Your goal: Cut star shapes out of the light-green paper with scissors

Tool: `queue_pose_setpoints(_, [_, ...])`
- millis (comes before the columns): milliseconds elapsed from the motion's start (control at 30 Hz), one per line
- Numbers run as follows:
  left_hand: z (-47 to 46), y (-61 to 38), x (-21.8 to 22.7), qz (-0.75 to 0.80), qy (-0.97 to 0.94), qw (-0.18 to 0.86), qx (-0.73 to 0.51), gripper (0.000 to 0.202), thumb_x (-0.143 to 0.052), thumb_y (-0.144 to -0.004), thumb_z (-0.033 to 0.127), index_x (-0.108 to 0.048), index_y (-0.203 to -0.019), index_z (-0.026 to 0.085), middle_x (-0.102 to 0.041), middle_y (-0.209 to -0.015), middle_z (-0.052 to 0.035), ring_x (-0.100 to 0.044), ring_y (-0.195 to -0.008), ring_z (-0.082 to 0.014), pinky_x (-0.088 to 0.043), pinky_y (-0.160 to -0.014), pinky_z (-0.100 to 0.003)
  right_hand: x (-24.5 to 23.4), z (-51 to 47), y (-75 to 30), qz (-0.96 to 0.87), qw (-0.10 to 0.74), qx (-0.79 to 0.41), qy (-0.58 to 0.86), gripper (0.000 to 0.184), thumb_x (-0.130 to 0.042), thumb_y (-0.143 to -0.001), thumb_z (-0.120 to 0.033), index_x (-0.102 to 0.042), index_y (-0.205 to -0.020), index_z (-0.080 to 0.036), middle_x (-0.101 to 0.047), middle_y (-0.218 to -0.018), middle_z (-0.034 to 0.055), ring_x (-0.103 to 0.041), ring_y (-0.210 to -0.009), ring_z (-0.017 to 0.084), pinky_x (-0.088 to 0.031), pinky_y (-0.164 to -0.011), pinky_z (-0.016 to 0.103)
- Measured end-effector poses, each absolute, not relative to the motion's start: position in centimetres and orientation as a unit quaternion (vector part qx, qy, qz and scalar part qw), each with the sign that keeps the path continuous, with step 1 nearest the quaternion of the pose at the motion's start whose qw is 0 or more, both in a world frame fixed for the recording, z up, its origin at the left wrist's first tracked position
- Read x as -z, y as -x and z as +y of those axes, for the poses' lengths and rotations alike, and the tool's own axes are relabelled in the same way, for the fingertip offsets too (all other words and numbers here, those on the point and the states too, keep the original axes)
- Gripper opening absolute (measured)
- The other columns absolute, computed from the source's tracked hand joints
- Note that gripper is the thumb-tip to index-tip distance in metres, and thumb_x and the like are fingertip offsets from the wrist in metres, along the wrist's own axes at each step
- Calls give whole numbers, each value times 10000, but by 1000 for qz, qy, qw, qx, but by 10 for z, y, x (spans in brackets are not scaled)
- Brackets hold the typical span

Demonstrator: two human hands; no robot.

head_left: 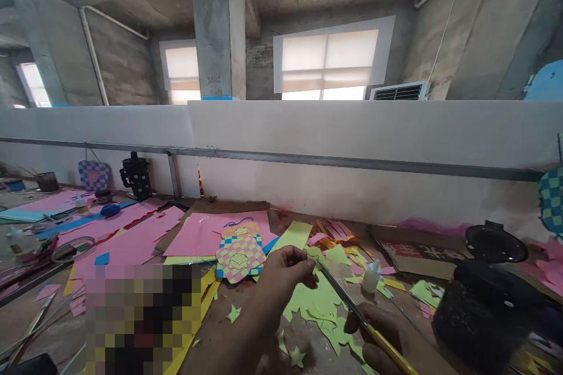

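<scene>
My left hand (281, 272) is closed in a pinch on a small light-green paper piece (313, 255) above the table. My right hand (380, 337) grips yellow-handled scissors (352, 309), whose blades point up-left toward the paper piece in the left hand. Under both hands lie light-green paper offcuts (319, 304) and small cut stars (297, 356). A small glue bottle (372, 277) stands just right of the scissors' blades.
Pink paper sheets (206, 234) and woven checkered paper pieces (241, 255) lie ahead to the left. A black pot with a lid (492, 304) is at the right. A white partition wall (352, 152) runs behind the table. A black patterned mug (136, 176) stands far left.
</scene>
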State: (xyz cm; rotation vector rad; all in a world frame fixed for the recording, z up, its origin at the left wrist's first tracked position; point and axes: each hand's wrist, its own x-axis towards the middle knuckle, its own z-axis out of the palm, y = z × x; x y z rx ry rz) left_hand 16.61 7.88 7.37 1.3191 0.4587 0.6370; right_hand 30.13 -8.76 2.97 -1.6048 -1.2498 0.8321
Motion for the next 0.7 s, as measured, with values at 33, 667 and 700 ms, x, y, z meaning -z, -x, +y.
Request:
queue_pose_setpoints(33, [79,-166,-74,208,-598,719,-288,178,-730,-699,292,-595,-709,177,-681,-593,-31,-638,-578,-165,-471,-643,-287,-32,-88,-299,-502,458,-338,651,646,-591,-675,-860,-568,-854,-239,-281,-596,-99,-249,-530,96,-213,-498,236])
queue_pose_setpoints(667, [79,-164,-74,199,-599,724,-280,191,-728,-734,302,-585,-717,177,-690,-592,-29,-636,-568,-155,-463,-648,-281,-20,-89,-314,-512,434,-321,668,640,-555,-680,-873,-618,-893,-272,-303,-616,-68,-312,-535,125,-276,-488,266])
queue_pose_setpoints(700, [79,-164,-73,197,-598,724,-281,193,-729,-736,304,-585,-719,176,-690,-595,-29,-637,-569,-156,-462,-646,-281,-21,-90,-315,-513,433,-322,668,632,-560,-691,-863,-626,-908,-273,-308,-619,-68,-315,-532,122,-283,-485,260])
